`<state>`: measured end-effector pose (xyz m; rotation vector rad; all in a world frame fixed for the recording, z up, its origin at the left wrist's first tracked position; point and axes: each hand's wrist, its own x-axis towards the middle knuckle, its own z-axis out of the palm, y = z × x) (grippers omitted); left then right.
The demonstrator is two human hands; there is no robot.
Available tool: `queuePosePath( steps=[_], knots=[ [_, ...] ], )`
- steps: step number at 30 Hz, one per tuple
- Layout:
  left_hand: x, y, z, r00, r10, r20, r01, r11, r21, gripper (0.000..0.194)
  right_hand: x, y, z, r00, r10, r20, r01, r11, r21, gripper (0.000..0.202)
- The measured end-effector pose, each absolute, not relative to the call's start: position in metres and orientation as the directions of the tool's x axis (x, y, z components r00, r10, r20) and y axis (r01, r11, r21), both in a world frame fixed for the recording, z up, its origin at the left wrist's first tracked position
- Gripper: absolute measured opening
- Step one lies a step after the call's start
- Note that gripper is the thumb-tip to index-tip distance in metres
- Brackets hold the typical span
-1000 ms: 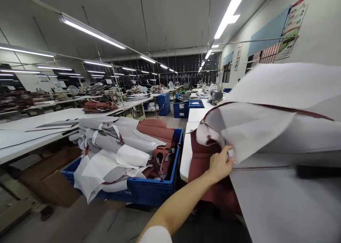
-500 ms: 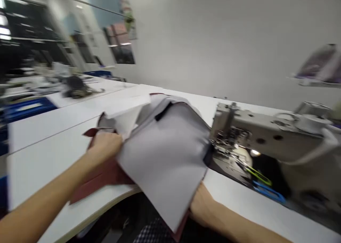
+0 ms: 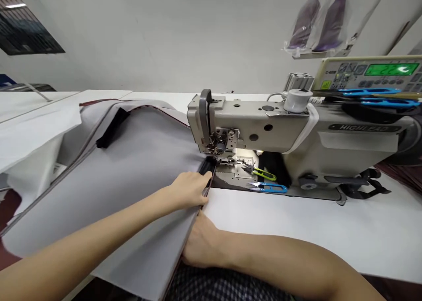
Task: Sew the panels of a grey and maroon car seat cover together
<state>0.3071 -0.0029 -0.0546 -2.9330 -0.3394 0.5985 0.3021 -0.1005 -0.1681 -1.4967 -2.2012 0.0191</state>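
A large grey fabric piece [image 3: 138,160] with maroon edges and a black strip [image 3: 112,127] spreads over the left of the table, its right edge reaching the sewing machine's [image 3: 250,120] needle area. My left hand [image 3: 191,189] pinches that edge from above, just in front of the needle area. Lower down, my right hand [image 3: 204,241] grips the same edge, its fingers partly hidden under the fabric. White sheet material [image 3: 36,129] lies at the fabric's left.
Green snips [image 3: 263,174] and blue snips [image 3: 272,187] lie on the machine bed. A thread spool [image 3: 297,100] and a control panel [image 3: 365,74] stand behind the arm. Wrapped purple cones [image 3: 331,23] are by the wall.
The view has swung right towards the machine. My left hand has moved from the fabric's far left side to its right edge, nearer my right hand. The fabric's edge now reaches the needle area.
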Motion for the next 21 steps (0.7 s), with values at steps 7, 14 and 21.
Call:
queuePosePath(
  steps=[7,14,21],
  knots=[
    [0.297,-0.008,-0.057,0.856,0.226,-0.466,0.152,-0.97,-0.191,0.034,0.301,-0.106,-0.159,-0.286,0.909,0.304,0.87,0.379,-0.315,0.014],
    [0.298,-0.001,-0.051,0.817,0.236,-0.526,0.247,-0.968,-0.052,0.05,0.3,-0.107,-0.165,-0.26,0.895,0.363,0.883,0.372,-0.286,0.021],
    [0.296,0.006,-0.056,0.835,0.234,-0.498,0.322,-0.942,0.097,0.05,0.3,-0.109,-0.167,-0.234,0.894,0.381,0.887,0.357,-0.294,0.022]
  ],
)
